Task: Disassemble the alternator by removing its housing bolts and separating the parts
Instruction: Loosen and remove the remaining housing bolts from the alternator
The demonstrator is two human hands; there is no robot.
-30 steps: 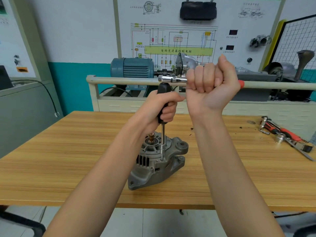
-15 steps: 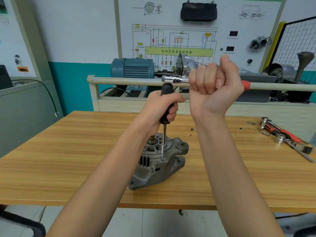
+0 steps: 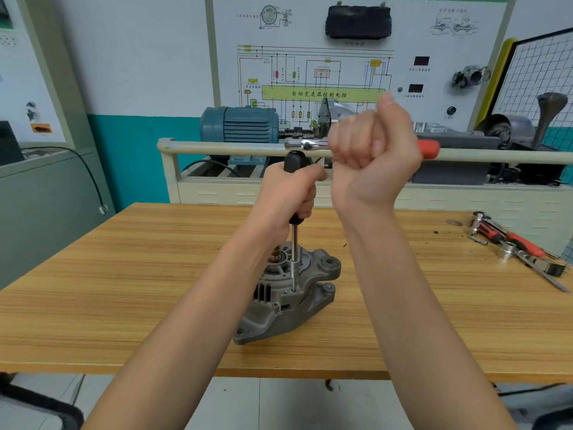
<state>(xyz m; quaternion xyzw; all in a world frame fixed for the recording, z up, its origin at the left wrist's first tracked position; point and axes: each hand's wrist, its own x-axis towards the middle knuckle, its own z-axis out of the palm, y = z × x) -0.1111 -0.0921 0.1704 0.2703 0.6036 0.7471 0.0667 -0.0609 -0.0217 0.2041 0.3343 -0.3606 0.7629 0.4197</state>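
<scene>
Head view. The alternator [image 3: 286,293] sits shaft-up on the wooden table [image 3: 124,290], directly below my two hands and slightly nearer the left one.

My left hand [image 3: 290,193] is wrapped round the black grip of the extension driver [image 3: 294,243], whose long axis runs near vertical from the ratchet head down to a housing bolt [image 3: 293,291] on the alternator's upper face, just right of the shaft; the socket tip appears seated there, though the bolt head itself is hidden.

My right hand [image 3: 372,156] is fisted on the ratchet handle [image 3: 429,149], which lies horizontal, at right angles to the driver, its red end poking out to the right. The ratchet head [image 3: 305,143] caps the driver just above the left hand. The hands are close together but not touching, as far as I can tell.

I judge the coming swing depends on keeping the driver plumb over the bolt.

No containers in view; spare tools [image 3: 514,246] lie loose at the table's far right.
</scene>
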